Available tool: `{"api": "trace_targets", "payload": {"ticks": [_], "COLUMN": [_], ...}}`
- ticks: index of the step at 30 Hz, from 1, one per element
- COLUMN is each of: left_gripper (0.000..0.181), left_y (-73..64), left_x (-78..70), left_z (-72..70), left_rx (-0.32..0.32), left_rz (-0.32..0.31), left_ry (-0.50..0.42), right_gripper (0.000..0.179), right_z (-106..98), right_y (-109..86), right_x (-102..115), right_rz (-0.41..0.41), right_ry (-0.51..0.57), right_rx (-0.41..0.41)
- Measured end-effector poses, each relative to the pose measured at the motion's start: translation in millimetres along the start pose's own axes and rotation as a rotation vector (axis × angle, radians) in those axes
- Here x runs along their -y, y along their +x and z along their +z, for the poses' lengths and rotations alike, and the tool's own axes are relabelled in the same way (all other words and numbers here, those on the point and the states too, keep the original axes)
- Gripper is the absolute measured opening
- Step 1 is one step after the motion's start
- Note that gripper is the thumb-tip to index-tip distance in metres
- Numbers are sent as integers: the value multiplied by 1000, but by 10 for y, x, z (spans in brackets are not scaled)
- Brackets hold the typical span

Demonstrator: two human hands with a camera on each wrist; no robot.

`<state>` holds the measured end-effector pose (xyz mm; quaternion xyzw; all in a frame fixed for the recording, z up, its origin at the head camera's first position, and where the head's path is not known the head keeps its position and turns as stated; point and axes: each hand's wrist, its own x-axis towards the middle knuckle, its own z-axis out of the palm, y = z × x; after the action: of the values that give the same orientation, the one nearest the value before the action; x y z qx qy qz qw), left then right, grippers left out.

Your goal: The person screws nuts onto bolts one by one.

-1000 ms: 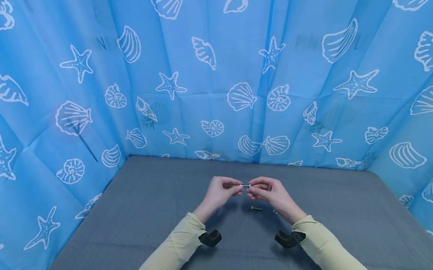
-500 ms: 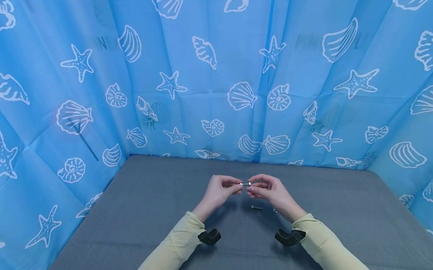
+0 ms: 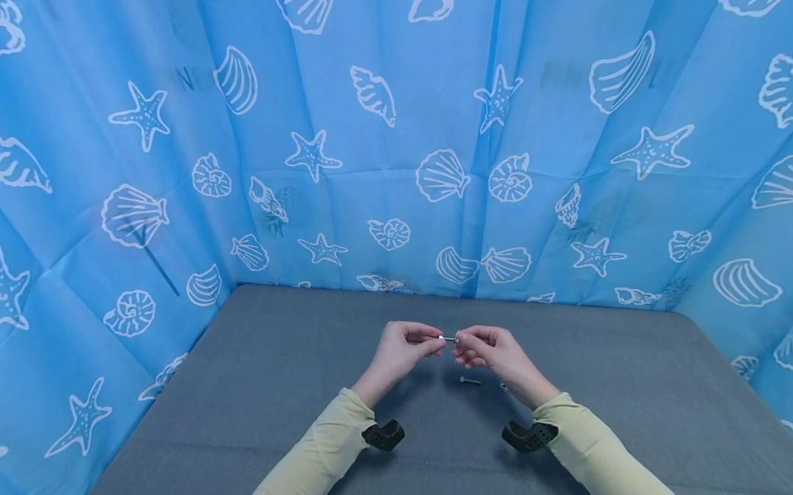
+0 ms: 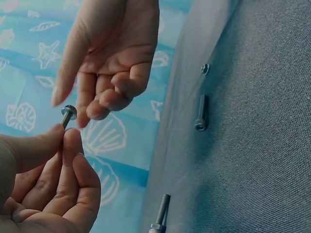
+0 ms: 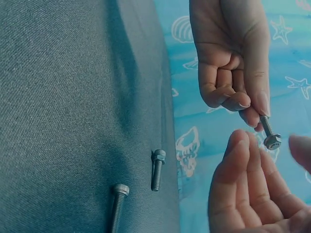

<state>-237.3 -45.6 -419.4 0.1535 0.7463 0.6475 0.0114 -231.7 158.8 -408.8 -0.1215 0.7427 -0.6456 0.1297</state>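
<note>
My left hand (image 3: 406, 347) pinches a small metal bolt (image 4: 65, 119) between thumb and fingertips, its shank pointing toward the right hand. A flanged hex nut (image 5: 273, 141) sits on the end of the shank that sticks out. My right hand (image 3: 497, 348) is close by, its thumb and fingers spread on either side of the nut with gaps between. In the left wrist view the right hand (image 4: 114, 58) comes down from the top; the left hand (image 5: 231, 53) does so in the right wrist view. The bolt's other end is hidden in the left hand's grip.
On the grey table (image 3: 297, 414) lie a loose bolt (image 3: 470, 381) and a loose nut (image 3: 503, 387). Another bolt with a nut on it (image 5: 158, 170) lies farther off, seen in both wrist views. A blue shell-patterned curtain (image 3: 392, 144) stands around the table.
The right hand's thumb has risen beside the nut and its fingers have dropped lower. The left hand has stayed in place with the bolt.
</note>
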Motion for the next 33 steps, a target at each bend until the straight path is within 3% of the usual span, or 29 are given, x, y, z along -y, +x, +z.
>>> {"api": "trace_targets", "payload": {"ticks": [6, 13, 21, 29, 33], "left_gripper": [15, 15, 12, 17, 14], "left_y": [1, -6, -12, -17, -8], "left_x": [9, -3, 0, -17, -9], "left_z": [11, 15, 5, 11, 6], "left_rx": [-17, -25, -36, -30, -35], "left_rz": [-11, -13, -34, -28, -24], "left_ry": [0, 4, 42, 25, 22], "right_gripper": [34, 37, 35, 37, 38], "right_z": [-13, -5, -21, -8, -3], "right_y": [-17, 1, -9, 9, 17], "right_x": [-4, 10, -7, 10, 14], "right_rz": [-46, -9, -37, 14, 25], "right_ry": [86, -11, 60, -12, 6], "right_rx": [20, 6, 22, -8, -1]}}
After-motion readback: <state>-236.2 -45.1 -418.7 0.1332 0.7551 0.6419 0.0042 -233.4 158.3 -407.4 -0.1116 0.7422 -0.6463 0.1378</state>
